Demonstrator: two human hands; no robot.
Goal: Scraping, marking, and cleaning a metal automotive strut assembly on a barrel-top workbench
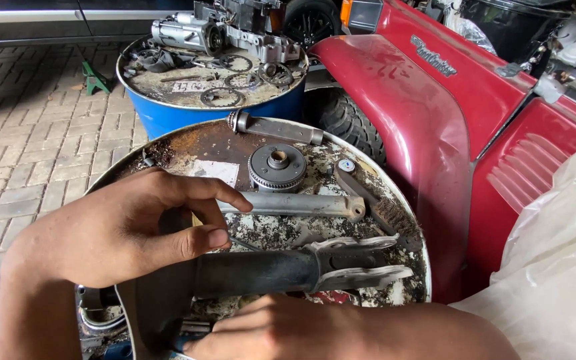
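A dark forked shaft (281,270) with a worn metal fork end lies across the rusty drum top (188,143) in front of me. My left hand (121,233) hovers just above its thick end. Its thumb and fingers pinch a thin metal tool (245,243), whose tip sticks out past the thumb. My right hand (268,330) is at the bottom edge, curled around the lower side of the forked shaft's body. Right behind my left fingers lies a grey metal tube (295,205). A round toothed gear hub (277,167) sits beyond it.
A wire brush (375,203) and another grey shaft (278,128) lie on the drum. A blue drum (168,117) behind carries gears and a starter motor (188,32). A red vehicle fender (421,133) stands at the right, clear plastic sheet (561,267) lower right, brick paving (28,133) left.
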